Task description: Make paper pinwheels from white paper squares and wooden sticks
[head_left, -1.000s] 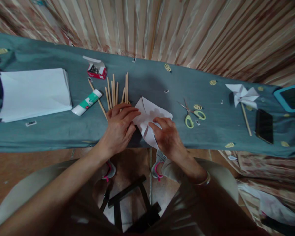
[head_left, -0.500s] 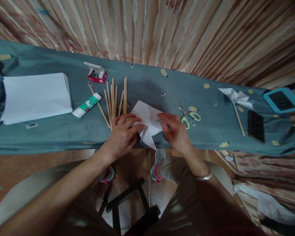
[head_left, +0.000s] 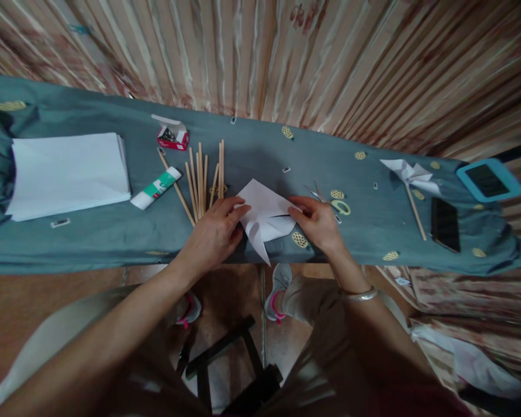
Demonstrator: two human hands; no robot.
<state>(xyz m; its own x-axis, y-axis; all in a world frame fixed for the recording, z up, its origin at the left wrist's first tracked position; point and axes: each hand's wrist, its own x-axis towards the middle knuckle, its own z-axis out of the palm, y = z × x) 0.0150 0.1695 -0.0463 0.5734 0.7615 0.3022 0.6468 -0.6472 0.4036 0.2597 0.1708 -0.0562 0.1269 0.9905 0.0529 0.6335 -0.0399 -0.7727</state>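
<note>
A white paper pinwheel sheet [head_left: 267,205], cut and partly curled, lies between my hands near the table's front edge. My left hand [head_left: 217,229] pinches its left side between thumb and fingers. At the right, my right hand [head_left: 316,220] grips a cut corner of the same paper between thumb and index finger. One curled point of the paper hangs toward the front edge. Just beyond my right hand lie green-handled scissors [head_left: 341,207], partly hidden by it. Several wooden sticks [head_left: 200,179] lie just past my left hand.
On the left are a paper stack [head_left: 69,176], a green-and-white tube [head_left: 156,188] and a red open box [head_left: 173,136] of small metal pieces. To the right lie a finished pinwheel [head_left: 412,176] on a stick, a phone [head_left: 445,225] and a blue-framed device [head_left: 490,179].
My right hand has moved slightly right and now pinches a corner of the paper, which lies flatter on that side. My left hand stays on the left side.
</note>
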